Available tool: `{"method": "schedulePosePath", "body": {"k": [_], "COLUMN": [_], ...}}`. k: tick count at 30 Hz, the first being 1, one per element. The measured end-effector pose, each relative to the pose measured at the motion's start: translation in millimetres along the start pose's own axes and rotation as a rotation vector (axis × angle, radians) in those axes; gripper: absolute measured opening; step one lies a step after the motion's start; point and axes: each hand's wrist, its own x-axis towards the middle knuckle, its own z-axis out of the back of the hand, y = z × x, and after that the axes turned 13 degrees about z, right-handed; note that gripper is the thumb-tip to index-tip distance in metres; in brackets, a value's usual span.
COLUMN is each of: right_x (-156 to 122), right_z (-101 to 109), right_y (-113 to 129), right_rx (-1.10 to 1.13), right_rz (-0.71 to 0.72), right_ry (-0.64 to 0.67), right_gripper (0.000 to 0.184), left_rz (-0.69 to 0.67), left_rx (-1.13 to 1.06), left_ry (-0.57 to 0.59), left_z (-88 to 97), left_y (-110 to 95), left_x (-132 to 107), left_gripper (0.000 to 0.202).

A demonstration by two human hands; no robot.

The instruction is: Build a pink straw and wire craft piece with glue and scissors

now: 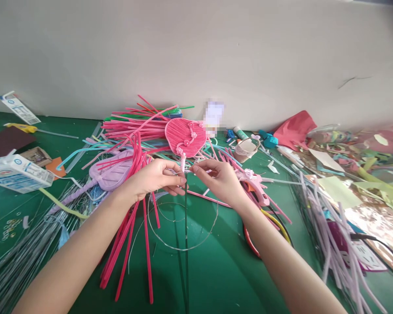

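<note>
My left hand (pixel 159 176) and my right hand (pixel 218 176) meet at the middle of the green table (pixel 216 270). Both pinch the short pale handle under a pink woven leaf-shaped fan (pixel 185 137) with small pink knots on it. A thin dark wire stem (pixel 186 226) hangs straight down from where the fingers meet. A loop of fine silver wire (pixel 183 242) curls on the table below. Several pink sticks (pixel 131 235) lie under my left forearm.
A purple woven fan (pixel 109 172) lies left of my hands. Behind is a heap of pink, green and blue sticks (pixel 134 124). A pink glue gun (pixel 257 185) sits right, milk cartons (pixel 18 172) left, grey wires (pixel 16 257) front left, paper scraps (pixel 350 187) right.
</note>
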Motion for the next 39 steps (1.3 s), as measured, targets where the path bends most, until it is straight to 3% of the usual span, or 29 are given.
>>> {"method": "schedulePosePath", "body": {"k": [7, 39], "right_x": [-2, -5], "right_z": [0, 2], "right_y": [-4, 11], "right_rx": [0.065, -0.095], "right_rz": [-0.017, 0.003], "right_ry": [0.019, 0.055], "right_gripper": [0.016, 0.012], "left_rz": [0.003, 0.007], "left_rx": [-0.004, -0.039], "left_ry": [-0.009, -0.034], "left_z": [-1.3, -7.6], "left_y": [-2, -3], "left_x": [-2, -3], "left_gripper": [0.040, 0.039]}}
